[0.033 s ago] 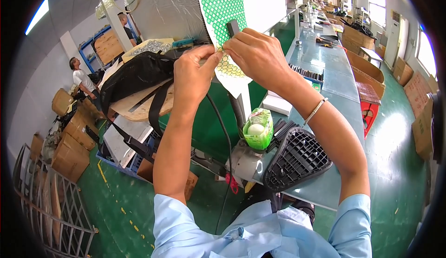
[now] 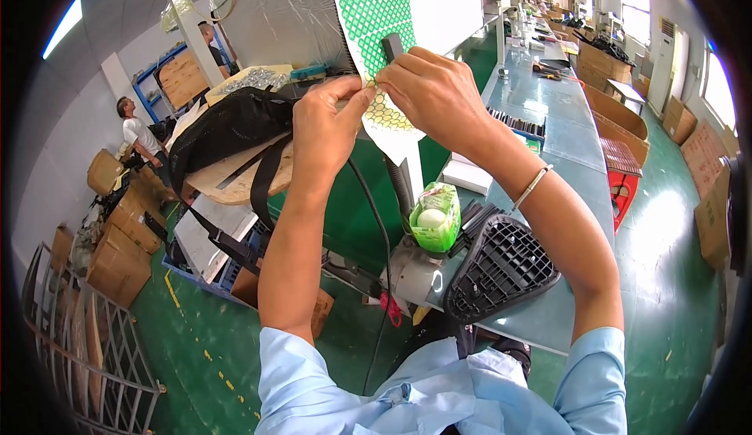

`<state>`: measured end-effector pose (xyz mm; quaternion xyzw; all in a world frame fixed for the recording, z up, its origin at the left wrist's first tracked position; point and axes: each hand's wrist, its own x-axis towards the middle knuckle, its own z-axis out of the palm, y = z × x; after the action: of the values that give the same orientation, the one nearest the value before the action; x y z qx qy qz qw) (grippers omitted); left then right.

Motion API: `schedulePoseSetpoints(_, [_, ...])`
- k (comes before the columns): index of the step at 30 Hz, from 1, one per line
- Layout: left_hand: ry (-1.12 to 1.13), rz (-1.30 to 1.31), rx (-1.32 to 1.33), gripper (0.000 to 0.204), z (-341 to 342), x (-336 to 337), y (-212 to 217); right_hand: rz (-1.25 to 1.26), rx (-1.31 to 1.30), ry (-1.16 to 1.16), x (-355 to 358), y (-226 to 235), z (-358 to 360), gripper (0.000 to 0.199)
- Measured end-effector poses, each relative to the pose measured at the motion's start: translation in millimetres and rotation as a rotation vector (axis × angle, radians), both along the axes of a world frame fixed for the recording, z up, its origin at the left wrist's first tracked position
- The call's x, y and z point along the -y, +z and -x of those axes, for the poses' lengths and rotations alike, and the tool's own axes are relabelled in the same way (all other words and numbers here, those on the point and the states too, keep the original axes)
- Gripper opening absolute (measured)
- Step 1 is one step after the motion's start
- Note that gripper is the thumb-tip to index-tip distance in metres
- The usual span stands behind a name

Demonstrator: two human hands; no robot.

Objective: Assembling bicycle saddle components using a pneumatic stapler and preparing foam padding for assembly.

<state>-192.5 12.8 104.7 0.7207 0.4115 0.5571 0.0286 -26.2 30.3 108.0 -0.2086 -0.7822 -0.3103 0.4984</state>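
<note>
Up in front of me, both hands meet with fingertips pinched together. My left hand (image 2: pixel 327 118) presses thumb against forefinger, and my right hand (image 2: pixel 431 94) pinches right beside it. Whatever is between the fingertips is too small or hidden to make out. Just behind them stands an upright panel (image 2: pixel 376 16) patterned in green and white, its lower part yellowish. A short black bar (image 2: pixel 392 46) juts from it above my right fingers. Below the hands, a green packet (image 2: pixel 439 227) with a white round thing inside sits beside a black ribbed plastic plate (image 2: pixel 505 267).
On the left, a black bag-like piece (image 2: pixel 235 126) with straps lies on a wooden board (image 2: pixel 235 176). A black cable (image 2: pixel 378 227) hangs before me. The long workbench (image 2: pixel 560 169) runs away on the right, past a red stool (image 2: pixel 623 180). Two people stand at the far left.
</note>
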Motion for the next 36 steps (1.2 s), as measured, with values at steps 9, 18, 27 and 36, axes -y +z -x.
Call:
schedulePoseSetpoints(9, [0.073, -0.054, -0.098, 0.024, -2, 5, -2, 0.217, -0.233, 0.109, 0, -2, -13, 0.008])
schedulePoseSetpoints(18, [-0.156, -0.582, 0.407, 0.015, -42, 53, -19, 0.621, -0.269, 0.035, 53, -64, -83, 0.01])
schedulePoseSetpoints(27, [-0.396, -0.582, 0.686, 0.018, -81, 75, -136, 0.881, 0.027, -0.13, 113, -160, -127, 0.006])
schedulePoseSetpoints(36, [-0.403, -0.031, 0.619, 0.022, -80, 111, -234, 0.84, 0.318, -0.355, 115, -210, -120, 0.008])
